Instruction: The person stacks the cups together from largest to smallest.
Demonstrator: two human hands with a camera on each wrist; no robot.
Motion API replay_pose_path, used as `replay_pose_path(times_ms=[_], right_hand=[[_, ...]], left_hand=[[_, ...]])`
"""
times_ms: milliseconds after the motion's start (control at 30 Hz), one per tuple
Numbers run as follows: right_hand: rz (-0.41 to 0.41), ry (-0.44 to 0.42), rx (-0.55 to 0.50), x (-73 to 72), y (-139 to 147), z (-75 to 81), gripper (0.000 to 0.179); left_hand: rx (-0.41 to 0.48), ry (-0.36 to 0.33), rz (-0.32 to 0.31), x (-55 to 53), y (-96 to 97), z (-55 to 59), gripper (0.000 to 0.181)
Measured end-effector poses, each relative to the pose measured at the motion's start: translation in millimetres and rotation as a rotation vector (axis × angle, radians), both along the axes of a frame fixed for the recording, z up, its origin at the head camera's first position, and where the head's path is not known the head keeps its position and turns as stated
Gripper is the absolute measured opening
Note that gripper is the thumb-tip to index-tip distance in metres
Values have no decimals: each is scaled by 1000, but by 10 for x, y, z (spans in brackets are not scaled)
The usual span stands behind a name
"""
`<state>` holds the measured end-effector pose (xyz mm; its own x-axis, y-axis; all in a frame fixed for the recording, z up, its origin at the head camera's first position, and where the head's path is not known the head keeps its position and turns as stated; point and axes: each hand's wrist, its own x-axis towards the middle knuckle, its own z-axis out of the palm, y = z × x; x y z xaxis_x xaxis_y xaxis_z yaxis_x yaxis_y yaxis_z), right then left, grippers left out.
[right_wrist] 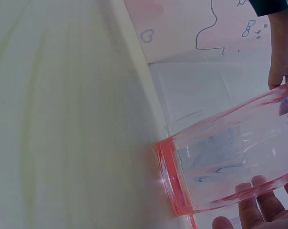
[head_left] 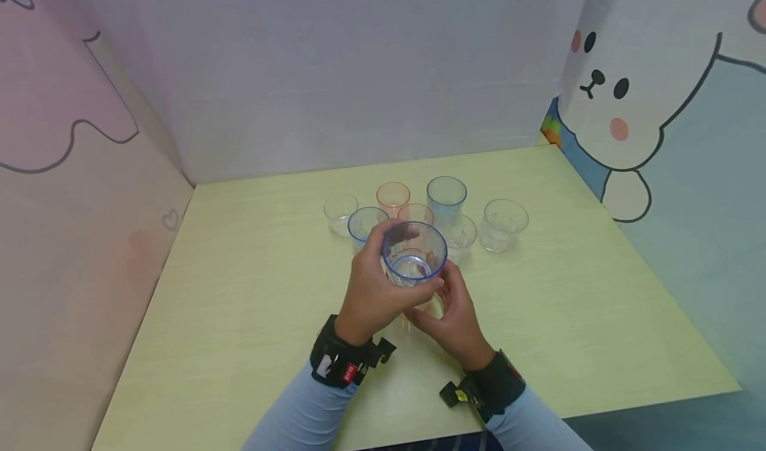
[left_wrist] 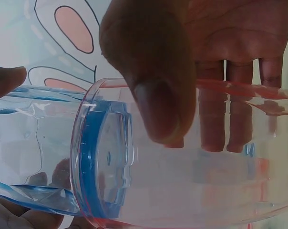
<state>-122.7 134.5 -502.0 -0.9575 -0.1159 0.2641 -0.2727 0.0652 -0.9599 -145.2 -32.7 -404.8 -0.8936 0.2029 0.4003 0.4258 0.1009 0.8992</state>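
My left hand grips a clear tumbler with a blue rim, thumb on the near side and fingers round the far side. Below it my right hand holds a clear red-tinted tumbler. In the left wrist view the blue tumbler's base sits inside the red tumbler's mouth, and the right thumb lies across the red tumbler's side. The right wrist view shows right-hand fingers along its wall, with the red base turned toward the tabletop. The head view mostly hides the red tumbler behind the hands.
Beyond the hands, several tumblers stand on the pale yellow table: red ones, a blue-rimmed one, a blue-tinted one and clear ones. White and printed cloth walls enclose the back and sides.
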Motion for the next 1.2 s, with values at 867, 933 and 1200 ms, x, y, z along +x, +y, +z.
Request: replay_pose_path(times_ms=[867, 933, 1200], right_hand=[[37, 43, 5, -7, -2, -13, 94], [34, 39, 6, -9, 1, -18, 93], [39, 40, -11, -9, 6, -32, 93]], left_hand=[[-18, -43, -3, -4, 26, -160, 85], [-15, -42, -6, -8, 27, -169, 85], [-11, -37, -12, -28, 36, -211, 86]])
